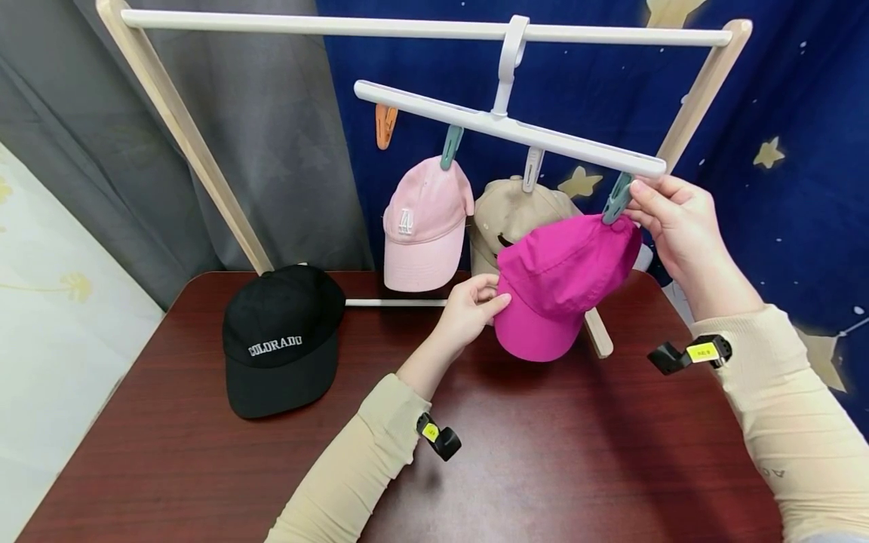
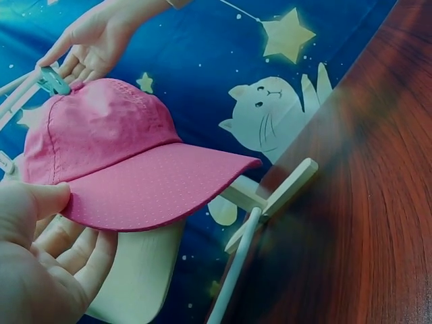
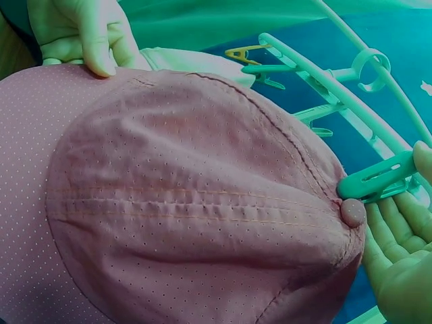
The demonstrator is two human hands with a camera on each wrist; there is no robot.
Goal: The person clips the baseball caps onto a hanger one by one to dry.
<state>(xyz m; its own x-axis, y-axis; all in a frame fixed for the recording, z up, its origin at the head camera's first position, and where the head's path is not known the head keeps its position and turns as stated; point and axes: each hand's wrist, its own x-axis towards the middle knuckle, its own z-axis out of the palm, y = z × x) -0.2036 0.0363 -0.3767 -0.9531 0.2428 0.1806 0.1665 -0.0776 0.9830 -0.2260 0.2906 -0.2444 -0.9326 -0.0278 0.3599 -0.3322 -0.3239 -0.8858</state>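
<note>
A magenta baseball cap (image 1: 566, 283) hangs tilted at the right end of a white clip hanger (image 1: 509, 128), its crown by the button in a teal clip (image 3: 378, 179). My left hand (image 1: 468, 309) pinches the edge of the cap where brim meets crown, thumb on top and fingers beneath in the left wrist view. With thumb and fingers, my right hand (image 1: 679, 219) holds the teal clip. Beside it, a beige cap (image 1: 495, 207), partly hidden behind the magenta one, hangs from a grey-white clip (image 1: 532, 170). A pink cap (image 1: 424, 219) hangs from another teal clip (image 1: 451, 147).
The hanger slopes down to the right from a rack's white rail (image 1: 305, 26). An orange clip (image 1: 385, 126) holds nothing at its left end. A black cap (image 1: 285, 339) lettered COLORADO sits on the dark red table (image 1: 543, 452), near the rack's left wooden leg (image 1: 190, 143).
</note>
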